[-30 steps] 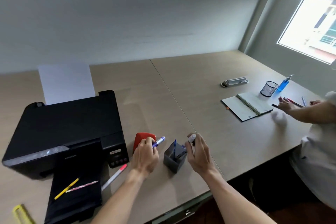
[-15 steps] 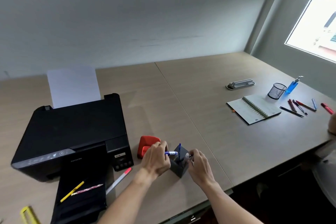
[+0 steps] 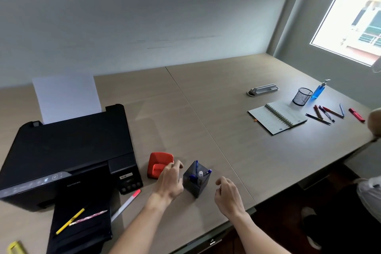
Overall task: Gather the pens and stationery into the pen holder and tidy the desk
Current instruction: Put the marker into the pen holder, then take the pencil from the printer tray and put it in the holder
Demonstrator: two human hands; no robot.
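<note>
A dark square pen holder (image 3: 195, 183) stands near the desk's front edge with blue pens and a white-capped item inside. My left hand (image 3: 170, 181) hovers just left of it, fingers apart, holding nothing. My right hand (image 3: 227, 195) is to its right, loosely curled and empty. A red hole punch (image 3: 158, 164) sits left of the holder. A white pen with a pink cap (image 3: 126, 205) lies by the printer. A yellow pencil (image 3: 70, 220) and a pink patterned pencil (image 3: 88, 217) rest on the printer's output tray.
A black printer (image 3: 68, 154) with paper fills the left. A yellow item (image 3: 15, 247) lies at the bottom left corner. Far right: an open notebook (image 3: 277, 116), mesh cup (image 3: 302, 96), blue bottle (image 3: 318, 88), several pens (image 3: 327, 112), and another person's arm (image 3: 375, 121).
Both hands let their pens drop into the holder and have drawn back from it, now empty. The other person's hand has withdrawn from the far pens.
</note>
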